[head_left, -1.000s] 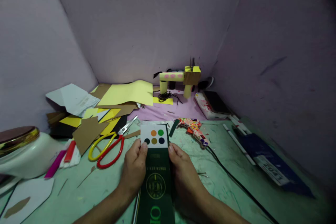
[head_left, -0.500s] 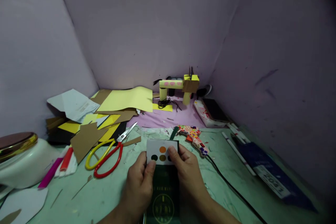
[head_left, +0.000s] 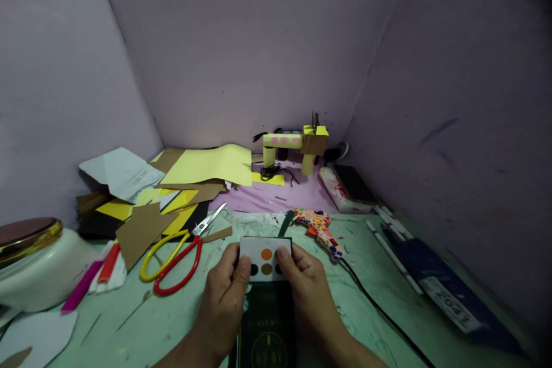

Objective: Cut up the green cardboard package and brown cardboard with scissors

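Dk green box [head_left: 266,322] w/ white dotted panel [head_left: 255,246] betw. L grip [head_left: 227,290] & R grip [head_left: 309,284], both clamped on panel end; green counter [head_left: 172,322], purplish walls [head_left: 259,40] behind & either side.

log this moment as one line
left hand: holding dotted white panel, left side; right hand: holding same panel, right side; scissors: on table, left; glue gun: on table, right

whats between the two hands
In the head view, a white dotted piece sits between the left hand and right hand, both touching it, with a dark green item just below it in the picture.
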Demonstrator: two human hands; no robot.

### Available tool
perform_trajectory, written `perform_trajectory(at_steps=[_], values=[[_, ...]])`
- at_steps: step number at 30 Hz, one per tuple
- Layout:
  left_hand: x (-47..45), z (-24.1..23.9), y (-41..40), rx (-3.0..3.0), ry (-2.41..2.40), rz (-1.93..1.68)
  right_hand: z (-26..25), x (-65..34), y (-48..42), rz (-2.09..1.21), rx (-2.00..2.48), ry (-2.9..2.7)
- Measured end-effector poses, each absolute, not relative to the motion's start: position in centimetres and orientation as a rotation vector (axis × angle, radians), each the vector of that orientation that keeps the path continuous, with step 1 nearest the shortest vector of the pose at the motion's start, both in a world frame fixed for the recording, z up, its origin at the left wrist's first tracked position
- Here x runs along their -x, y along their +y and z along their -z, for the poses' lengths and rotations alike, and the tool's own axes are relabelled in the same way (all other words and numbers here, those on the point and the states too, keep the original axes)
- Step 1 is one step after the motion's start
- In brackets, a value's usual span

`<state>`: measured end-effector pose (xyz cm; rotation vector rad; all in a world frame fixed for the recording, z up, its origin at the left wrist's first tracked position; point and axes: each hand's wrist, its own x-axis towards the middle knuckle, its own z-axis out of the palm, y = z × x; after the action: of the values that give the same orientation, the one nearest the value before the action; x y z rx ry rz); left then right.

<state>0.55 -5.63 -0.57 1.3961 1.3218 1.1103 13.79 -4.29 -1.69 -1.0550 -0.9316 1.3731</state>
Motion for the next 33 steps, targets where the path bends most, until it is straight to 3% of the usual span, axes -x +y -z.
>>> perform_trajectory(at_steps=[28,33], values=[[-1.0,1.5,-5.8,-1.482,1.438,-1.357,1.2,-13.2,-4.9,-1.317,1.098,-1.065],[-0.1,0.4,-4.0,-1.304,1.507,-1.417,1.0,-12.6,-5.5,-1.647,0.936,-0.877]])
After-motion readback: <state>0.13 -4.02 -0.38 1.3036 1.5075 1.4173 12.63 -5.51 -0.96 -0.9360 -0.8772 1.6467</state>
